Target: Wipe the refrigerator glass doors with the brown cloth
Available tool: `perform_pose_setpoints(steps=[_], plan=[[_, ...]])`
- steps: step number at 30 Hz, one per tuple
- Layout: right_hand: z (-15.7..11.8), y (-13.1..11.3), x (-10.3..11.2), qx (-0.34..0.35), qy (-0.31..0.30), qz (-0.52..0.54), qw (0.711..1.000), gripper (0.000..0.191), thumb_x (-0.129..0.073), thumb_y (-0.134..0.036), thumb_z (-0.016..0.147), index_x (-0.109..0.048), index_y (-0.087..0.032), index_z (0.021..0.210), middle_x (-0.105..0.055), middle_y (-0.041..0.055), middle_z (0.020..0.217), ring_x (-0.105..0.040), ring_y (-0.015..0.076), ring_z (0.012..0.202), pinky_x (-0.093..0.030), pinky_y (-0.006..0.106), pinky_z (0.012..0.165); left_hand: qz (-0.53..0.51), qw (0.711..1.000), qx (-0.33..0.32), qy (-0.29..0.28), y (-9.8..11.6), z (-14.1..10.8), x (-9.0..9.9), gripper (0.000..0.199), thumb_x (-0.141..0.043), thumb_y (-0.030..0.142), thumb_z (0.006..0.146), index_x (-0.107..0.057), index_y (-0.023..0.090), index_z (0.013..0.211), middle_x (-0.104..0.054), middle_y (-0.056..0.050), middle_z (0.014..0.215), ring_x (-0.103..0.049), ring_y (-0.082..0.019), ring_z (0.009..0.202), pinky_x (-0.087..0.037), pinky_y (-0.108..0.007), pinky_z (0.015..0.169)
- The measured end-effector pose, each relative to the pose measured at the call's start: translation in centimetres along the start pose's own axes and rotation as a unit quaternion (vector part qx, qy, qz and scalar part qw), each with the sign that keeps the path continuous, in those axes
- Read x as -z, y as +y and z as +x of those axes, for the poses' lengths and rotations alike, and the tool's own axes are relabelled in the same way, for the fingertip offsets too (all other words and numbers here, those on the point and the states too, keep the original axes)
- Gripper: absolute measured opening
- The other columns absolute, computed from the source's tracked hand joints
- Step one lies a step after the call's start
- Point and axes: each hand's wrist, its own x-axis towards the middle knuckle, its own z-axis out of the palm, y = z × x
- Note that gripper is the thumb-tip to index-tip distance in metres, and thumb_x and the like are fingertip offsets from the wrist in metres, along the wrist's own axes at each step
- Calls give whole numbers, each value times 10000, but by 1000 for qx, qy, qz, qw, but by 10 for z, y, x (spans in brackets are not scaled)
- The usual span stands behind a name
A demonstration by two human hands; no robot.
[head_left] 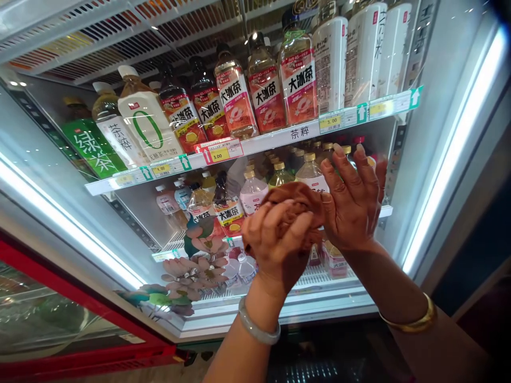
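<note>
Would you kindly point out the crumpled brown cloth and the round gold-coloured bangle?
Crumpled brown cloth (294, 192): head view, upper fold.
Round gold-coloured bangle (428, 315): head view, broad right-hand part.

Lit drinks fridge (300, 131); red-framed cabinet (80, 298) beside.

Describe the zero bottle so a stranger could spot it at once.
In the lit drinks cooler, find the shelf with red-labelled bottles. Left of them, between a white-labelled bottle and a dark-capped one, stands the white-capped zero bottle. Unlike its neighbours, it has a huge green oval across its pale front.
</note>
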Motion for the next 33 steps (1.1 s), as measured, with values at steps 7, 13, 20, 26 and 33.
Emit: perform_pose_setpoints(steps=[7,13,20,26,33], plan=[[1,0,0,5,3,-2,1000,649,-474,-319,1022,-293,-403,1639,-454,-35,1651,-328,257,1593,-170,577,1347,41,989,113,88,-22,27,17,310,-723,184,829,-690,243,1132,-666,-97,1221,-589,-277,1246,-408,-494,1147],[0,3,-3,14,22,7,1000,601,-455,-333,1039,-337,-387,1626,-445,-51,1654,-325,216,1594,-157,525,1358,-4,1000,25,14,12,-13,-10,296,-770,229,809,-721,321,1086,-687,-63,1206,-561,-285,1237,-418,-476,1107],[0,0,0,0,4,-9,1000,638,-443,-354,1033,-267,-436,1642,-422,-72,1664,-344,250,1586,-194,565,1345,-12,999,27,18,4,4,0,316,-750,192,809,-718,309,1101,-689,-67,1223,-597,-272,1212,-445,-461,1094],[0,3,-2,16,14,6,1000,644,-454,-335,1018,-302,-392,1640,-452,-32,1651,-317,250,1599,-167,587,1344,8,991,121,63,-11,22,14,291,-725,184,837,-694,253,1119,-660,-95,1236,-595,-277,1238,-418,-498,1137],[-1,2,-2,6,17,8,1000,606,-456,-328,1032,-340,-409,1621,-470,-37,1639,-359,246,1579,-199,579,1340,-11,1000,5,-29,17,-14,-10,285,-763,240,807,-725,337,1073,-705,-52,1198,-563,-274,1239,-400,-459,1113]])
